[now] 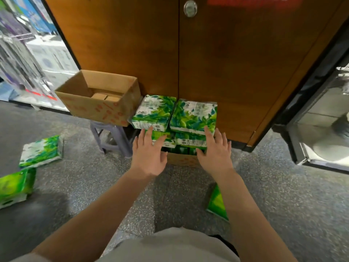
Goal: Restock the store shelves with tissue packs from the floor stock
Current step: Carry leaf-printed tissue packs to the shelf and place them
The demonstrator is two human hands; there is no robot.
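Centre frame: left hand [149, 154] and right hand [215, 152], both spread and empty, reach stacked tissue packs [192, 114] (judged light, squashy, slick film); clasp opposite sides.

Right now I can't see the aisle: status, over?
Both hands open: left hand, right hand on stacked tissue packs. Nothing gripped. Loose pack on floor.
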